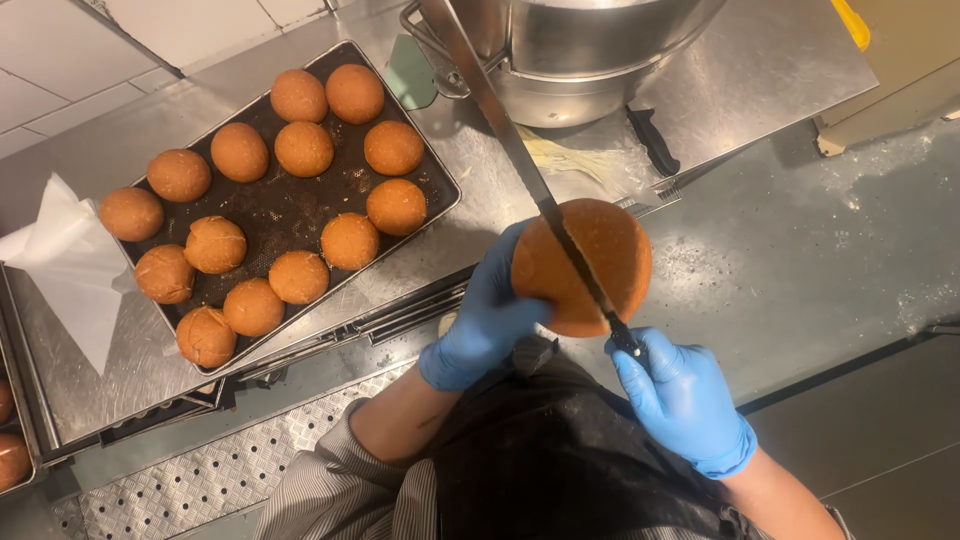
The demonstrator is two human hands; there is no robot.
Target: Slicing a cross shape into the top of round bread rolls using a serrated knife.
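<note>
- Head view: the left hand (487, 312), in a blue glove, cups a round brown bun (583, 266) from its left side and holds it in the air above the grey floor (800, 260).
- The right hand (683, 397), also gloved, is closed around the handle of a long knife (520, 160); the blade lies across the bun in a pale cut line.
- A dark baking tray (290, 215) of uncut buns rests on the steel counter (740, 70), well to the left.

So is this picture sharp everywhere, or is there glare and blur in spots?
Head view: the bun and the tray of rolls look sharp; the long knife blade is slightly smeared toward its far end; soft glare streaks the steel counter and the big pot; the floor is dimmer.
</note>
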